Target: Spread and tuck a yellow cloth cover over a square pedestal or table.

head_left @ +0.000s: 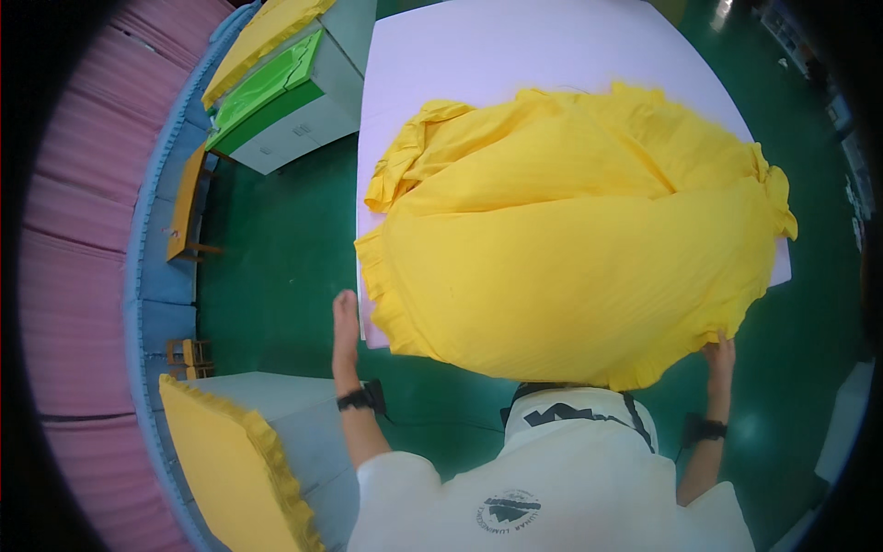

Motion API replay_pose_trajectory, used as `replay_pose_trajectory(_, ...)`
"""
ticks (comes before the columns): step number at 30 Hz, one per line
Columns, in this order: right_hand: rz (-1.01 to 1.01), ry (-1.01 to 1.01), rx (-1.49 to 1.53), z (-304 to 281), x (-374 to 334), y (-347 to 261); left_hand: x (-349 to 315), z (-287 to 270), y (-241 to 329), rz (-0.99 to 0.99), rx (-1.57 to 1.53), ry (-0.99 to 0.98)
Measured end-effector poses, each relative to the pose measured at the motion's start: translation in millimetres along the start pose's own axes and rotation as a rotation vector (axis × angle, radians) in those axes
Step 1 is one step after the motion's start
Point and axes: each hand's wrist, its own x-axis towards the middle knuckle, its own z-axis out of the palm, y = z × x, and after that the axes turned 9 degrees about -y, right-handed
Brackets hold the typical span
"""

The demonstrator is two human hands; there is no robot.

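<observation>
A large yellow cloth (570, 276) with a ruffled edge lies spread over a pale lilac board-like surface (515, 46). Folds and creases run across its far half, and its far left corner is bunched up. My right hand (720, 351) pinches the ruffled edge at the near right corner. Just off the left side of the pale surface, my left hand (345, 322) is held up edge-on, apart from the cloth, with its fingers stretched out and nothing visible in it. Both wrists wear black bands.
A white cabinet with a green sink-like top (267, 92) stands at the far left. Another yellow ruffled cover (230, 460) drapes a pale cabinet at the near left. Beyond are a small wooden table (187, 204), pink curtains (83, 313) and green floor (267, 230).
</observation>
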Motion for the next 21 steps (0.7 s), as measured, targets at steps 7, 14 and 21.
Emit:
replay_pose_trajectory(7, 0.213, 0.039, 0.087, 0.8, 19.7, 50.0, -83.1, 84.3, -24.5, 0.194, 0.817, 0.585)
replay_pose_trajectory(14, 0.162, 0.057, 0.098, 37.6, 3.6, 40.3, -85.6, 134.1, -108.2, 0.299, -0.562, 0.410)
replay_pose_trajectory(21, -0.014, 0.098, 0.158, 45.0, -6.8, 33.6, -94.8, 89.0, -109.2, -0.023, -0.189, 0.058)
